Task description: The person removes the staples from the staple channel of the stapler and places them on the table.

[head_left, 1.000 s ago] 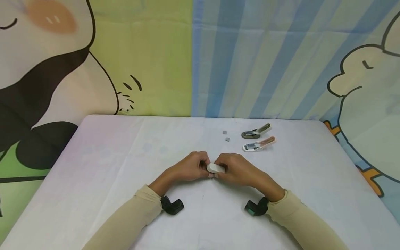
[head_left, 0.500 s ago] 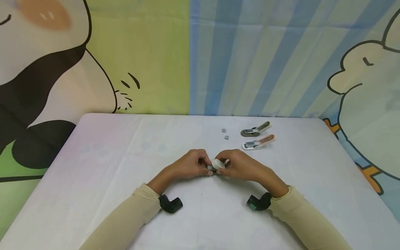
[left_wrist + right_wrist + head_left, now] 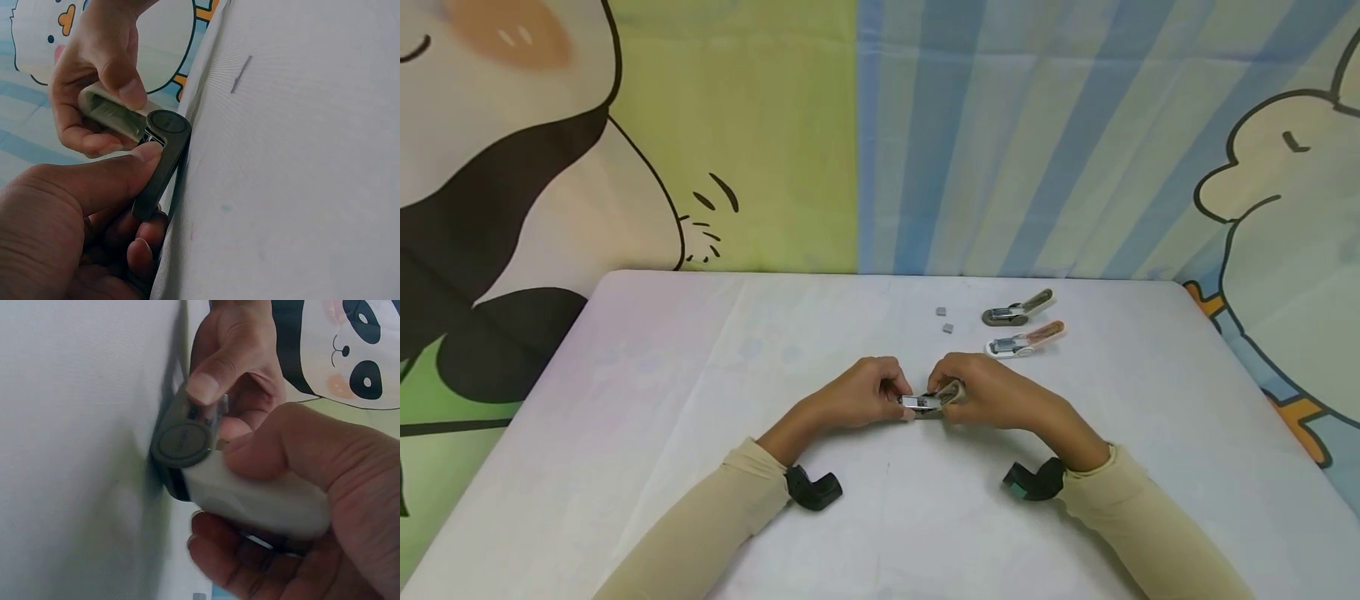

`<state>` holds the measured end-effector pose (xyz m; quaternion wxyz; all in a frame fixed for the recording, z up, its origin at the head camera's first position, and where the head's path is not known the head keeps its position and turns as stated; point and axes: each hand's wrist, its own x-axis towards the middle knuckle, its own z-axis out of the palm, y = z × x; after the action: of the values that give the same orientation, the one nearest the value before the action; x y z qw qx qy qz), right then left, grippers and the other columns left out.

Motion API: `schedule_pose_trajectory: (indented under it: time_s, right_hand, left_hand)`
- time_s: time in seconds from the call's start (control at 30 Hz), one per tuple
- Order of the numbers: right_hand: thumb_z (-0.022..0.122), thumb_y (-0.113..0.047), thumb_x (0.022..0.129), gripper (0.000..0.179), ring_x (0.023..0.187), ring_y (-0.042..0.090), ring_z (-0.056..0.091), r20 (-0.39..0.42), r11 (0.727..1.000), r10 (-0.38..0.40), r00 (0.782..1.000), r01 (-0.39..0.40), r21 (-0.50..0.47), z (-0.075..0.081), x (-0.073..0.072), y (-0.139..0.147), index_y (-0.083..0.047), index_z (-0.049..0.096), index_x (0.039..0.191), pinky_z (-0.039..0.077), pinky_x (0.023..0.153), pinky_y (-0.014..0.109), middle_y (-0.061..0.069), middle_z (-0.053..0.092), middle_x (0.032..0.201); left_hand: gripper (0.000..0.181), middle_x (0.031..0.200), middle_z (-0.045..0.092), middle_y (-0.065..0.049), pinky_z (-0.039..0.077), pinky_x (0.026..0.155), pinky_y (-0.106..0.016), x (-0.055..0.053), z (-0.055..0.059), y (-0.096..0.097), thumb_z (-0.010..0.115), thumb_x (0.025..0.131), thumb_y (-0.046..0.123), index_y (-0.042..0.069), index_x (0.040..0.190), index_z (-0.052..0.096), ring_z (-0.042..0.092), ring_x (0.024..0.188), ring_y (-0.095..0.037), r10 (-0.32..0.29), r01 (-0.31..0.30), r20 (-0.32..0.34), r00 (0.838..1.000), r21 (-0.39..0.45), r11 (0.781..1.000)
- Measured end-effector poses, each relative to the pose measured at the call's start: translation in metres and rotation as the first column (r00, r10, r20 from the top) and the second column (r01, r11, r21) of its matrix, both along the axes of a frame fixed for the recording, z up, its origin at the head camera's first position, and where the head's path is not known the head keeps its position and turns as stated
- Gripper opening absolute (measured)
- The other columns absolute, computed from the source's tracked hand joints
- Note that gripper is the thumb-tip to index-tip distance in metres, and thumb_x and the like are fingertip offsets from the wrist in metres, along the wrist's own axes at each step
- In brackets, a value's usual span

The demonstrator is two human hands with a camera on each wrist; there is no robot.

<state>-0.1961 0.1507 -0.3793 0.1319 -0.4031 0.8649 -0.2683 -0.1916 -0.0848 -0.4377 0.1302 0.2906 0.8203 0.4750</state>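
Between both hands, low over the table's middle, is a small olive-grey stapler with its pale lever swung up and back from the metal magazine. My left hand pinches the olive base end; in the left wrist view its thumb lies against the magazine side near the round hinge. My right hand grips the pale lever between thumb and curled fingers. Beyond the right hand lie two more opened staplers, one olive and one white with a pink-orange lever.
Left of those staplers lie two small grey blocks, like staple strips. White cloth covers the table, and a cartoon-printed curtain stands behind its far edge. A black camera mount sits at each wrist.
The stapler's pale lever, lying over the body a second ago, has been swung up and to the right by my right hand, baring the magazine. My left hand keeps holding the base.
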Motion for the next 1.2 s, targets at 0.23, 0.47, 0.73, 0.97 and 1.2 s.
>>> schedule_pose_trajectory:
  time_s: [0.23,0.47,0.73,0.97,1.2]
  right_hand:
    - [0.070,-0.004,0.083,0.029,0.084,0.011,0.055,0.028,0.993,-0.003,1.000,-0.001,0.117,0.002,-0.001,0.005,-0.006,0.071,0.112,0.047,0.074,0.031,-0.003,0.061,0.097]
    - [0.073,-0.013,0.087,0.028,0.093,0.015,0.057,-0.019,0.990,-0.031,0.999,0.034,0.138,0.004,0.003,0.006,-0.007,0.070,0.115,0.048,0.081,0.036,-0.001,0.063,0.105]
    - [0.069,-0.008,0.091,0.017,0.082,0.010,0.058,-0.148,0.978,0.011,0.989,-0.041,-0.203,0.008,0.015,-0.009,-0.005,0.067,0.108,0.051,0.069,0.030,-0.003,0.061,0.095]
    - [0.071,-0.007,0.089,0.008,0.072,0.004,0.052,-0.140,0.995,0.024,0.990,-0.037,-0.090,-0.004,0.015,-0.016,-0.007,0.071,0.097,0.046,0.064,0.023,-0.009,0.057,0.084]
    - [0.072,-0.006,0.088,0.005,0.072,0.005,0.050,-0.171,1.000,-0.009,0.985,0.013,0.022,-0.010,0.017,-0.020,-0.008,0.074,0.092,0.045,0.063,0.023,-0.007,0.055,0.084]
  left_hand:
    - [0.012,0.084,0.059,0.001,0.047,0.063,-0.026,0.002,0.001,0.000,0.079,0.081,0.007,0.010,0.087,0.069,0.058,0.070,-0.011,0.002,-0.002,0.021,1.000,0.013,1.000]
    - [0.012,0.084,0.059,0.001,0.047,0.064,-0.025,0.002,-0.002,0.001,0.080,0.080,0.007,0.009,0.087,0.070,0.058,0.070,-0.011,0.001,-0.001,0.019,1.000,0.009,1.000]
    - [0.015,0.083,0.059,0.002,0.048,0.065,-0.026,0.002,0.001,0.000,0.081,0.079,0.010,0.009,0.087,0.070,0.058,0.071,-0.010,0.002,-0.002,-0.018,1.000,-0.009,1.000]
    - [0.017,0.084,0.060,0.003,0.048,0.066,-0.026,0.002,0.001,0.002,0.083,0.078,0.012,0.012,0.089,0.070,0.058,0.074,-0.010,0.016,-0.017,-0.026,1.000,-0.030,0.999]
    - [0.015,0.083,0.059,0.003,0.047,0.065,-0.026,0.001,0.001,0.001,0.082,0.079,0.014,0.013,0.087,0.070,0.058,0.073,-0.011,0.019,-0.020,-0.030,0.999,-0.031,0.999]
